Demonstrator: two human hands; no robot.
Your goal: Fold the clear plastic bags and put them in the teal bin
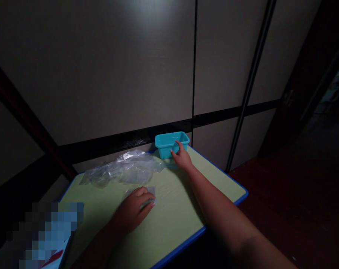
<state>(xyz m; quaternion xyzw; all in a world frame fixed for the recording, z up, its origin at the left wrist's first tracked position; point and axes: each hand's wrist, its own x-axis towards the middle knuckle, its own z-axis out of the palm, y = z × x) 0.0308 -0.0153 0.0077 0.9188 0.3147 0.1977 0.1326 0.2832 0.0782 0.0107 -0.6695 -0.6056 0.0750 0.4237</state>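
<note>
Near the middle of the table, my left hand [137, 209] is closed with curled fingers on a small clear plastic bag [151, 191]. Part of that bag shows beyond the fingers; whatever lies under the palm is hidden. At the back, my right hand [183, 157] reaches to a turquoise plastic basket [165, 152]. Its thumb and index finger are spread apart at the basket's front side and rim. Whether they touch it I cannot tell. A heap of crumpled clear plastic bags [121, 170] lies left of the basket.
The pale green table [180, 209] has a blue edge and stands close to wardrobe panels [130, 82]. A pixelated blue-and-white patch [50, 239] covers the lower left. Dark reddish floor [284, 209] lies to the right.
</note>
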